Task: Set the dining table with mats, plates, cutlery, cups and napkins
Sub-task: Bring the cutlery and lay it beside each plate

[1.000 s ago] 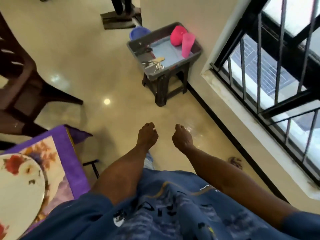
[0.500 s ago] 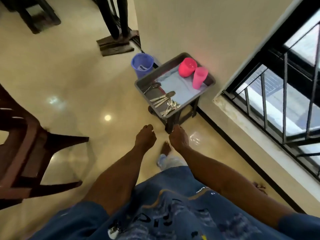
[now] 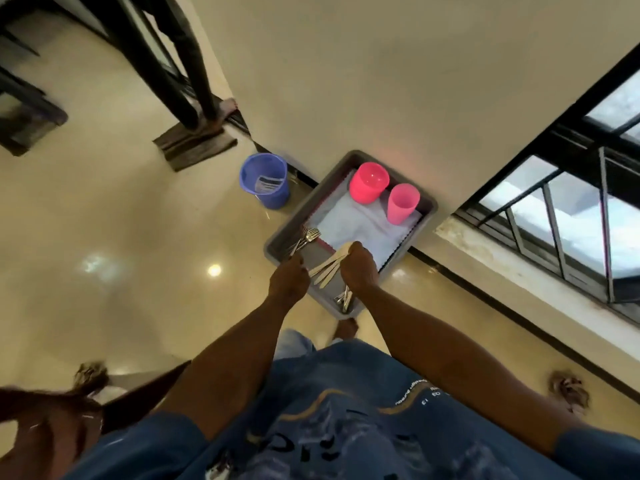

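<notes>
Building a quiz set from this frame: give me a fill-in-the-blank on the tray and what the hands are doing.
1. The two cups in the grey tray are both ____ in colour.
2. The left hand is at the handles of the ____.
3. The right hand grips the pale ____ at one end.
4. The bucket on the floor beside the tray is ____.

Missing words: pink; forks; knives; blue

We have reached the tray (image 3: 277, 244); our left hand (image 3: 289, 280) now grips the forks (image 3: 304, 237), our right hand (image 3: 358, 270) the knives (image 3: 329, 266).
</notes>
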Tool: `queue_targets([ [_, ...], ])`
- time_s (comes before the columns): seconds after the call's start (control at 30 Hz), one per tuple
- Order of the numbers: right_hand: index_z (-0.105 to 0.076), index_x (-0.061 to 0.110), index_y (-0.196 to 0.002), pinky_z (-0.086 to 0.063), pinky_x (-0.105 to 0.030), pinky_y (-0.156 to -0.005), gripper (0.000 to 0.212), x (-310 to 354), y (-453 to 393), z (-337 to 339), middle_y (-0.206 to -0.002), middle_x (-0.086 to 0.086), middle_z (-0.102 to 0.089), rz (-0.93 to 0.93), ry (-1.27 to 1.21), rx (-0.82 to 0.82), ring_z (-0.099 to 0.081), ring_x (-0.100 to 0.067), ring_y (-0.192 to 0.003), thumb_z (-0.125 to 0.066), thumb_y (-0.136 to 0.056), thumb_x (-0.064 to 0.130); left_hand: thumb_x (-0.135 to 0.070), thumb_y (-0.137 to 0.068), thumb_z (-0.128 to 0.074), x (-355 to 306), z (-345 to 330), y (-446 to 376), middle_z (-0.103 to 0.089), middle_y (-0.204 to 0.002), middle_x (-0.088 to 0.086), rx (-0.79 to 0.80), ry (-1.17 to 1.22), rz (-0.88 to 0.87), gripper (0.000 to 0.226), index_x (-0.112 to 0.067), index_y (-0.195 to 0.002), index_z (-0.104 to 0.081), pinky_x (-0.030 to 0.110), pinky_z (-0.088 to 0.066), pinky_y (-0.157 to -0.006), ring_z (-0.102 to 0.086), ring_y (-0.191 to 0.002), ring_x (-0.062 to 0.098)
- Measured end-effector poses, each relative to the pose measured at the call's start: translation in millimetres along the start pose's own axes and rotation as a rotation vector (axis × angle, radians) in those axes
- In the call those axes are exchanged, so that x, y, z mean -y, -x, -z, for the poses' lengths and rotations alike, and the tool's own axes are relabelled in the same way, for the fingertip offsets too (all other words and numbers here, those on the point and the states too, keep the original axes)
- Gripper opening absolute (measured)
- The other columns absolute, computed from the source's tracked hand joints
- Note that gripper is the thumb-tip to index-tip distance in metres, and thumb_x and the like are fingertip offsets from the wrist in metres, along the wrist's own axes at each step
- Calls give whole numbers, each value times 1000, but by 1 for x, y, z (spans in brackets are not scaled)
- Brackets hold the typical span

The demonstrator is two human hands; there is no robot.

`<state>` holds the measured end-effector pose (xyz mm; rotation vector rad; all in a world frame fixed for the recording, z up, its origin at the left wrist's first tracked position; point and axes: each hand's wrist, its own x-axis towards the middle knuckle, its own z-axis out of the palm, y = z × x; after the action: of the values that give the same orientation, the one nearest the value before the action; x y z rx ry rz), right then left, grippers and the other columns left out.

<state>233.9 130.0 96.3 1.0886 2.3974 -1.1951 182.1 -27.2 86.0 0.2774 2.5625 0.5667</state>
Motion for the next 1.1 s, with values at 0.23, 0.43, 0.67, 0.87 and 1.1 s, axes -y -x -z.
queue_targets([
  [0.23, -52, 7, -107, -39, -33, -70, 18, -8, -16, -14, -116, -14, -61, -248, -50, -118, -59, -33, -103, -50, -97, 22, -13, -91, -54, -24, 14, -75, -67, -104, 15, 219, -78, -229, 17, -5, -106, -60, 32, -42, -73, -62, -98, 34],
  [0.43, -60, 9, -114, -46, -33, -74, 24, 7, -11, -38, -115, -12, -64, -488, -144, -302, -62, -31, -101, -45, -95, 13, -11, -92, -52, -11, 33, -116, -62, -111, 15, 424, -191, -468, 22, -4, -111, -59, 35, -43, -77, -59, -100, 33],
  [0.67, -55, 4, -119, -45, -34, -75, 35, 43, -6, -75, -120, -18, -62, -592, -244, -404, -61, -37, -106, -45, -86, -4, -12, -89, -51, 20, 41, -158, -63, -105, 21, 537, -294, -537, 17, -2, -101, -58, 39, -47, -79, -59, -97, 39],
  [0.87, -55, 6, -112, -51, -39, -71, 30, 40, 1, -101, -103, -17, -65, -670, -289, -441, -62, -34, -88, -45, -85, -1, -11, -91, -54, 28, 38, -154, -64, -102, 19, 593, -264, -547, 12, -4, -100, -58, 38, -46, -77, -60, -96, 36],
  [1.1, -60, 0, -105, -40, -30, -67, 21, 7, 0, -118, -106, -18, -65, -795, -402, -466, -62, -33, -92, -50, -87, 2, -12, -91, -55, 28, 16, -158, -65, -110, 14, 589, -241, -463, 18, -6, -107, -61, 32, -44, -80, -59, -103, 31],
])
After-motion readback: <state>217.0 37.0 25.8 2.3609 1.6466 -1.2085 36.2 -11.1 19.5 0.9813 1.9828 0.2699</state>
